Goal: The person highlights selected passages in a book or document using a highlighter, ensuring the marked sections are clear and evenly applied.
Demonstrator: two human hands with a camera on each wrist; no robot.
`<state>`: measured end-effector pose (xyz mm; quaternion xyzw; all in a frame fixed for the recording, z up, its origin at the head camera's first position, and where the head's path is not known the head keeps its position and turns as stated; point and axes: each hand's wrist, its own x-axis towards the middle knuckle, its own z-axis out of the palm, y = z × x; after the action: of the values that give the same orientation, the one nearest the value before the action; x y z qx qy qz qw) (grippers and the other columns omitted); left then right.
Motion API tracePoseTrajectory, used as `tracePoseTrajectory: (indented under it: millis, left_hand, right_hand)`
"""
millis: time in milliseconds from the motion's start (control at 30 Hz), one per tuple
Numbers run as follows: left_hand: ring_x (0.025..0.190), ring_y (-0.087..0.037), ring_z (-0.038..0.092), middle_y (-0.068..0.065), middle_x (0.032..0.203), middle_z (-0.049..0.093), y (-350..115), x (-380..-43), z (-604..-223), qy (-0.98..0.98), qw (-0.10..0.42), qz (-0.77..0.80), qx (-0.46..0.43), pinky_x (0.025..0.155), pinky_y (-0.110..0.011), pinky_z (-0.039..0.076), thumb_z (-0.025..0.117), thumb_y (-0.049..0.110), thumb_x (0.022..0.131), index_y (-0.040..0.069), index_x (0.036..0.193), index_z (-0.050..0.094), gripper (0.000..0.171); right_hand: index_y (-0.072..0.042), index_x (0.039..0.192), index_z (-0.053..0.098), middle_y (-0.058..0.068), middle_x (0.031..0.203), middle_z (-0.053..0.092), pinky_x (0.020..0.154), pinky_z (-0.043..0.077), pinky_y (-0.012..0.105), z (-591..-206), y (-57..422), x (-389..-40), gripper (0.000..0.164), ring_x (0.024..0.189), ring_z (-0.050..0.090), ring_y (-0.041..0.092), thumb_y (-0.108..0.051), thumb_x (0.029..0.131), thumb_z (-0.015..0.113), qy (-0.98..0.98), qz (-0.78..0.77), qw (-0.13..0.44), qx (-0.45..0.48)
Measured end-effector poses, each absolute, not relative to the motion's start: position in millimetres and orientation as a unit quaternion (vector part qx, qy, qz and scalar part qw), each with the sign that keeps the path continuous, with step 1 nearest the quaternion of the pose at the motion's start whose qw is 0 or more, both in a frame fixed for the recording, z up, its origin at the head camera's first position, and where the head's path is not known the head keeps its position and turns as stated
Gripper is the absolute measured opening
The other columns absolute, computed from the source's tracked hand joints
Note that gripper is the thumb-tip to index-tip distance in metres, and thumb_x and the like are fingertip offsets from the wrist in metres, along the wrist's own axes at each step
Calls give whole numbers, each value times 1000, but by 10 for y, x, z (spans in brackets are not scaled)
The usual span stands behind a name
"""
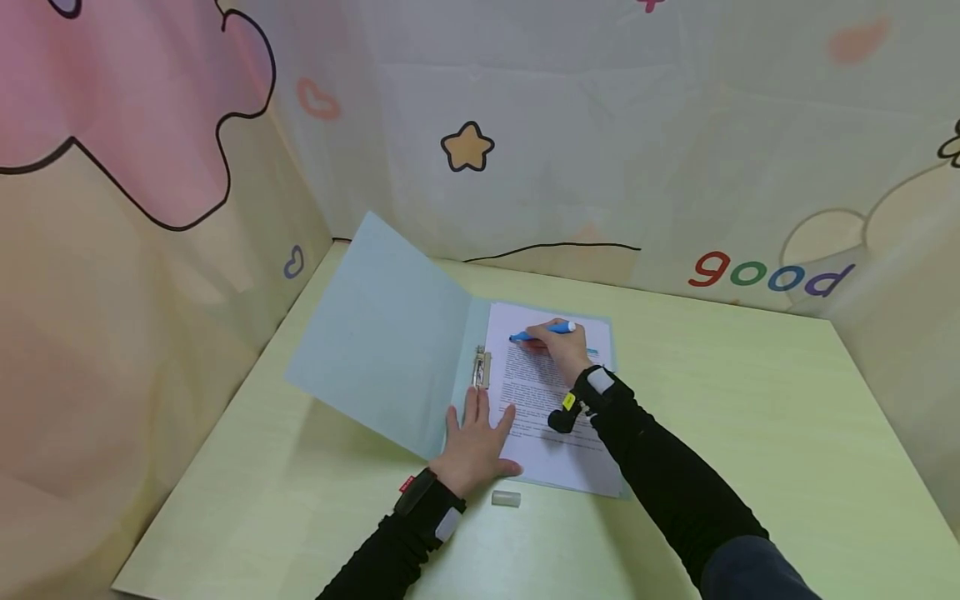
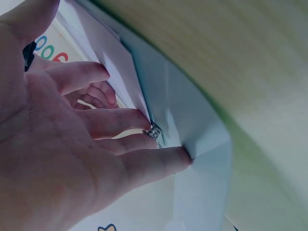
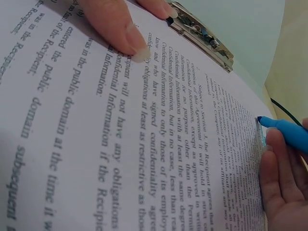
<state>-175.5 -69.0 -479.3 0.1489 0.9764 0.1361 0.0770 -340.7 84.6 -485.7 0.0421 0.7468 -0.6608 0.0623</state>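
Observation:
My right hand (image 1: pixel 564 348) pinches a blue highlighter (image 1: pixel 558 328), its dark tip at the left end of an upper text line. In the right wrist view, the highlighter (image 3: pixel 288 133) meets the printed sheets (image 3: pixel 120 144) beside a blue streak. A blue mark (image 1: pixel 592 351) also shows near the page's right side. The sheets (image 1: pixel 555 450) lie in an open light-blue folder (image 1: pixel 390 333) with a metal clip (image 1: pixel 481 367). My left hand (image 1: pixel 474 450) rests with spread fingers on the folder's spine and the page's lower left, just below the clip.
A small greyish-white cylinder (image 1: pixel 506 498) lies on the pale table (image 1: pixel 787 433) just in front of the folder. The folder's cover stands tilted up at the left. Printed fabric (image 1: pixel 562 150) walls the table's back and sides.

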Motion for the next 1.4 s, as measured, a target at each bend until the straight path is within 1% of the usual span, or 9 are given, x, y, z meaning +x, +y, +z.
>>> tracePoseTrajectory:
  millis: [167, 200, 300, 400, 500, 733, 933, 1200, 1400]
  left_hand:
    - [136, -45, 12, -33, 148, 24, -683, -1739, -4781, 976, 74, 136, 151, 103, -67, 24, 69, 49, 74, 11, 142, 39, 83]
    - [136, -45, 12, -33, 148, 24, -683, -1736, -4786, 977, 73, 134, 151, 103, -67, 24, 69, 49, 74, 11, 141, 39, 83]
    - [136, -45, 14, -33, 147, 25, -687, -1730, -4800, 977, 69, 130, 152, 102, -67, 25, 69, 49, 74, 11, 141, 40, 82]
    - [136, -45, 14, -33, 147, 26, -694, -1732, -4804, 978, 69, 125, 152, 102, -67, 26, 68, 49, 74, 11, 141, 40, 82]
    - [136, -46, 14, -33, 147, 26, -700, -1733, -4796, 978, 70, 124, 152, 102, -67, 26, 68, 50, 74, 11, 141, 40, 82]
    - [135, -46, 14, -33, 147, 26, -704, -1742, -4802, 978, 73, 122, 154, 102, -67, 26, 68, 50, 74, 11, 141, 40, 82]
    - [135, -46, 15, -33, 146, 27, -704, -1743, -4794, 978, 69, 122, 154, 102, -67, 27, 69, 50, 73, 11, 140, 41, 82]
    - [136, -46, 13, -33, 148, 25, -707, -1761, -4813, 979, 70, 118, 153, 102, -68, 26, 68, 51, 74, 12, 142, 39, 84]
    - [135, -46, 13, -33, 147, 25, -705, -1782, -4841, 979, 66, 116, 157, 102, -68, 26, 67, 52, 74, 12, 142, 39, 84]
  right_hand:
    - [2, 87, 63, 16, 86, 75, 80, 56, 35, -4841, 830, -3377, 21, 82, 69, 26, -17, 80, 70, 770, -634, 54, 44]
    - [1, 85, 63, 16, 85, 75, 79, 56, 36, -4841, 821, -3375, 21, 80, 69, 25, -18, 80, 70, 778, -625, 50, 46]
    - [1, 82, 62, 19, 87, 74, 76, 56, 35, -4841, 794, -3373, 21, 76, 69, 24, -18, 80, 70, 799, -598, 45, 41]
    - [3, 82, 63, 27, 90, 71, 67, 56, 31, -4828, 770, -3384, 21, 74, 68, 27, -17, 80, 69, 818, -574, 38, 16]
    - [4, 83, 64, 29, 89, 70, 64, 56, 33, -4805, 748, -3397, 20, 72, 67, 30, -15, 80, 69, 830, -556, 35, -1]
    - [1, 83, 64, 27, 82, 71, 59, 55, 33, -4782, 725, -3423, 19, 68, 67, 31, -17, 80, 69, 847, -531, 35, -2]
    - [0, 81, 64, 28, 81, 71, 54, 53, 29, -4787, 724, -3434, 18, 65, 67, 30, -17, 79, 69, 848, -530, 31, -4]
    - [1, 81, 64, 30, 82, 71, 53, 52, 31, -4767, 719, -3419, 18, 63, 67, 31, -17, 79, 69, 848, -528, 28, -13]
    - [1, 79, 65, 28, 77, 71, 52, 51, 31, -4761, 734, -3426, 18, 63, 67, 32, -17, 79, 69, 851, -524, 22, -19]
